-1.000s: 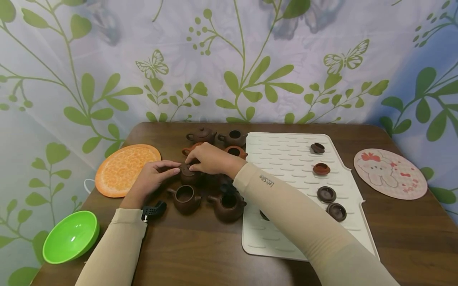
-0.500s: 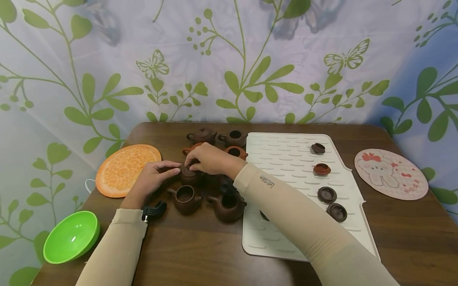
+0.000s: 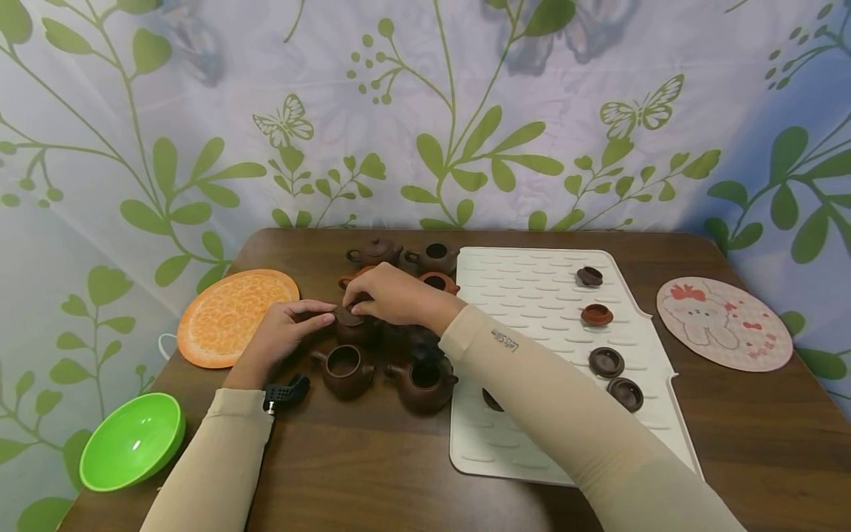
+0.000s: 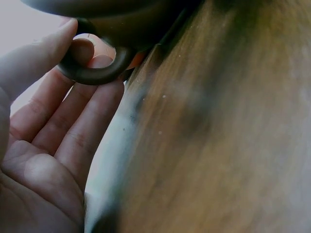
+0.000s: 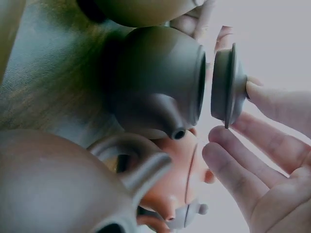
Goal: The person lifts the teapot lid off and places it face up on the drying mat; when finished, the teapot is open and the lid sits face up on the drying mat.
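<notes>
A dark brown teapot point(image 3: 354, 332) stands among other pots left of the white mat. Its ring handle point(image 4: 92, 76) is held between the thumb and fingers of my left hand point(image 3: 287, 332). My right hand point(image 3: 392, 294) pinches a dark lid point(image 5: 229, 87) by its top. In the right wrist view a narrow gap separates this lid from the rim of the pot's body point(image 5: 158, 73), and the pot's spout point(image 5: 170, 116) points toward the lower right. From the head camera, the right fingers partly hide the lid.
Two lidless dark pots point(image 3: 346, 371) point(image 3: 422, 386) stand in front, with reddish and brown pots behind. The white mat point(image 3: 518, 295) bears several lids. A green bowl point(image 3: 133, 442) and orange-slice mat point(image 3: 236, 314) lie left, a pink round mat point(image 3: 726, 324) right.
My right wrist and sleeve have shifted slightly to the right, while the right fingers stay over the same pot. My left hand keeps its place.
</notes>
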The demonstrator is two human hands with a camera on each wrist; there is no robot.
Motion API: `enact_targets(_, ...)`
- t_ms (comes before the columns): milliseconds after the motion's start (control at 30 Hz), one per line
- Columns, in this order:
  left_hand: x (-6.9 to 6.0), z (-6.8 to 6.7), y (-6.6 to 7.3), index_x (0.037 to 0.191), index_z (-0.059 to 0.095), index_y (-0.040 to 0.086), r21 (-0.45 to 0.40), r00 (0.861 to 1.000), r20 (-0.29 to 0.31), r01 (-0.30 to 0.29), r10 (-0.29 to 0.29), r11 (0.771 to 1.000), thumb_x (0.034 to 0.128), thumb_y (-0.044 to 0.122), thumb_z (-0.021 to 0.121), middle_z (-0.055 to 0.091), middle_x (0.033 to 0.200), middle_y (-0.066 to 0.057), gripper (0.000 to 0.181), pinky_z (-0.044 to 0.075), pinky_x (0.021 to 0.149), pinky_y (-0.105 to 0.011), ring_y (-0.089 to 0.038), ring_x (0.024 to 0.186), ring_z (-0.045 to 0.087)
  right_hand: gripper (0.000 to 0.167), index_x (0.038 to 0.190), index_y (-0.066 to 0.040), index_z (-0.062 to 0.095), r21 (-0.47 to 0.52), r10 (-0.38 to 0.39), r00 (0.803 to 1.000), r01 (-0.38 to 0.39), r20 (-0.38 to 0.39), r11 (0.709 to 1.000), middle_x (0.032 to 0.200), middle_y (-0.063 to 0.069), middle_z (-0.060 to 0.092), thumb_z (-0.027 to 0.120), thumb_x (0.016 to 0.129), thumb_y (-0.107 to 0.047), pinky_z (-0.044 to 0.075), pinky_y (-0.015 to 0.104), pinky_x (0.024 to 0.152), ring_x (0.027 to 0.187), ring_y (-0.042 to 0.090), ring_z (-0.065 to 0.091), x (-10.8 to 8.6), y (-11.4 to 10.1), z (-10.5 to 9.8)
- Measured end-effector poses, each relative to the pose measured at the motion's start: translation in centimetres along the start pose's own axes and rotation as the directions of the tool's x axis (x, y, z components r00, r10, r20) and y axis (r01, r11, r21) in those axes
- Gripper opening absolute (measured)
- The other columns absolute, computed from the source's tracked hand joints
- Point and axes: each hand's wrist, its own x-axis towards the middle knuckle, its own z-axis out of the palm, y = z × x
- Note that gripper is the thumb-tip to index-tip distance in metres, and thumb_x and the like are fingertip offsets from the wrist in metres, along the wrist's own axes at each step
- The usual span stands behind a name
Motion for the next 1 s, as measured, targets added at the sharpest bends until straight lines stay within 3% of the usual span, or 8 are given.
enact_targets(267,0.0,0.0,0.0,0.120,0.079,-0.001,0.001,1.000,0.005,-0.008,0.008,1.000,0.1000,0.014,0.077,0.075,0.117,-0.013,0.025,0.054,0.085,-0.024,-0.017,0.101,0.068,0.018,0.121,-0.011,0.075,0.060,0.012,0.997,-0.007,-0.070,0.998,0.117,-0.001,0.072,0.069,0.105,-0.017,0.052,0.027,0.090,0.103,0.012,0.067,-2.1,0.2,-1.6)
enact_targets(400,0.0,0.0,-0.1,0.120,0.079,-0.001,-0.002,1.000,0.002,-0.017,0.017,1.000,0.0996,0.013,0.077,0.075,0.117,-0.013,0.025,0.053,0.085,-0.023,-0.017,0.101,0.068,0.019,0.121,-0.011,0.076,0.103,0.039,0.994,-0.028,-0.102,0.994,0.118,-0.003,0.072,0.070,0.104,-0.017,0.052,0.028,0.092,0.107,0.012,0.066,-3.4,0.9,-2.2)
enact_targets(567,0.0,0.0,-0.1,0.119,0.079,-0.001,-0.006,1.000,-0.002,-0.025,0.025,1.000,0.0992,0.011,0.077,0.075,0.117,-0.014,0.024,0.053,0.085,-0.023,-0.016,0.102,0.067,0.028,0.132,-0.013,0.072,0.182,0.083,0.989,-0.060,-0.122,0.982,0.124,-0.002,0.071,0.070,0.105,-0.016,0.053,0.034,0.091,0.109,0.015,0.066,-5.0,2.4,-2.8)
enact_targets(767,0.1,0.0,-0.3,0.119,0.079,-0.001,-0.017,1.000,-0.005,-0.028,0.028,0.999,0.0988,0.011,0.077,0.075,0.117,-0.014,0.024,0.052,0.085,-0.022,-0.016,0.102,0.067,0.050,0.155,-0.016,0.057,0.288,0.097,0.985,-0.053,-0.141,0.956,0.133,0.007,0.061,0.066,0.106,-0.009,0.053,0.040,0.094,0.115,0.022,0.065,-7.2,4.1,-3.3)
enact_targets(900,0.1,0.0,-0.2,0.119,0.079,-0.002,-0.020,1.000,-0.008,-0.028,0.028,0.999,0.0987,0.011,0.077,0.075,0.117,-0.014,0.024,0.052,0.086,-0.022,-0.015,0.102,0.067,0.046,0.155,-0.020,0.057,0.347,0.140,0.984,-0.093,-0.113,0.933,0.130,0.009,0.053,0.060,0.110,-0.012,0.050,0.044,0.084,0.108,0.028,0.063,-8.8,4.9,-3.9)
enact_targets(1000,0.1,0.0,-0.1,0.119,0.079,-0.002,-0.018,1.000,-0.009,-0.029,0.029,0.999,0.0987,0.010,0.077,0.075,0.118,-0.015,0.024,0.053,0.086,-0.022,-0.014,0.102,0.067,0.043,0.154,-0.021,0.059,0.413,0.189,0.978,-0.136,-0.090,0.900,0.136,0.009,0.050,0.059,0.111,-0.016,0.050,0.046,0.088,0.114,0.031,0.061,-10.1,5.7,-4.2)
